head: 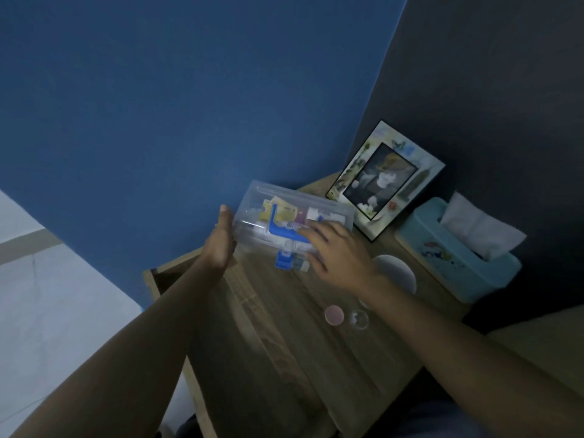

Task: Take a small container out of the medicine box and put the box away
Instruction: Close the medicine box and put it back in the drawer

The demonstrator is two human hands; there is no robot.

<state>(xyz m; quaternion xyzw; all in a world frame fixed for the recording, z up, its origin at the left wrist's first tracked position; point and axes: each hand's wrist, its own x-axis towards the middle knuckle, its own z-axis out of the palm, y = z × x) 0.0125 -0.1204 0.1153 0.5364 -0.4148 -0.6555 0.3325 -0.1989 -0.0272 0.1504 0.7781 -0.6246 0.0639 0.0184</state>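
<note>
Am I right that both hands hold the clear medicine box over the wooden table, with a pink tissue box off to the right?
Not quite. In the head view the left hand and right hand do hold the clear medicine box over the wooden table, but the tissue box is light blue, not pink.

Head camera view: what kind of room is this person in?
Probably a bedroom corner at a bedside table: a framed photo leans on the dark wall, a tissue box sits beside it, and both hands hold a clear medicine box.
</note>
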